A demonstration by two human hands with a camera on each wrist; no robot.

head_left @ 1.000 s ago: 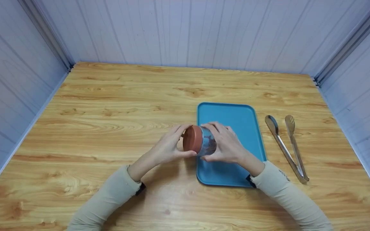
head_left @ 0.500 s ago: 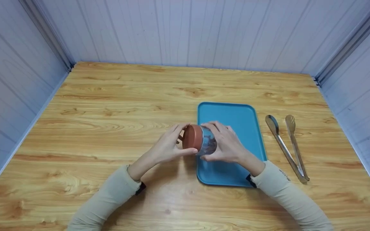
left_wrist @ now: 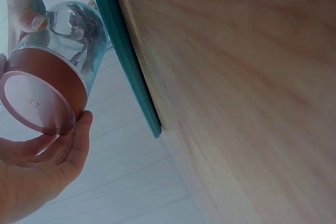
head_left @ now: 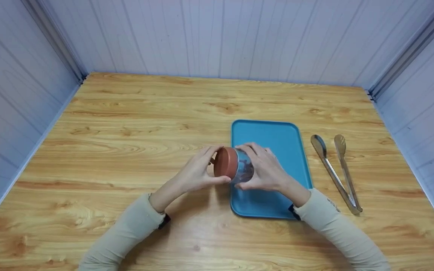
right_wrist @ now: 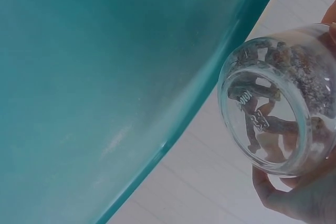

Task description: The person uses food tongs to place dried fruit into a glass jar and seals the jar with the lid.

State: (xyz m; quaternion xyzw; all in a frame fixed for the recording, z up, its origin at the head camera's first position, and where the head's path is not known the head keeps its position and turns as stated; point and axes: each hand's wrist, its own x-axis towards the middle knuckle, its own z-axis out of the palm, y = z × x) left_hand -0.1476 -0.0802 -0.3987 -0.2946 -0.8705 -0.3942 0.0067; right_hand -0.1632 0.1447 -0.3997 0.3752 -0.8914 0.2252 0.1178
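Observation:
A clear glass jar (head_left: pixel 245 172) with a reddish-brown lid (head_left: pixel 225 164) is held on its side above the left edge of the blue tray (head_left: pixel 273 206). My left hand (head_left: pixel 197 174) grips the lid, thumb at the near side and fingers at the far side. Around the glass body curls my right hand (head_left: pixel 269 172). Through the glass (right_wrist: pixel 294 93), in the right wrist view, dark irregular strips and pieces show inside; their kind is unclear. The lid's pale flat top (left_wrist: pixel 35 102) faces the left wrist camera, and the lid sits on the jar's mouth.
Metal tongs (head_left: pixel 339 177) lie spread on the wooden table (head_left: pixel 134 124), right of the tray. Pale panelled walls (head_left: pixel 202 37) enclose the table at the back and both sides.
Both hands stay in nearly the same place with the jar. The left hand's fingers and thumb shift slightly on the lid; the tray and tongs have not moved.

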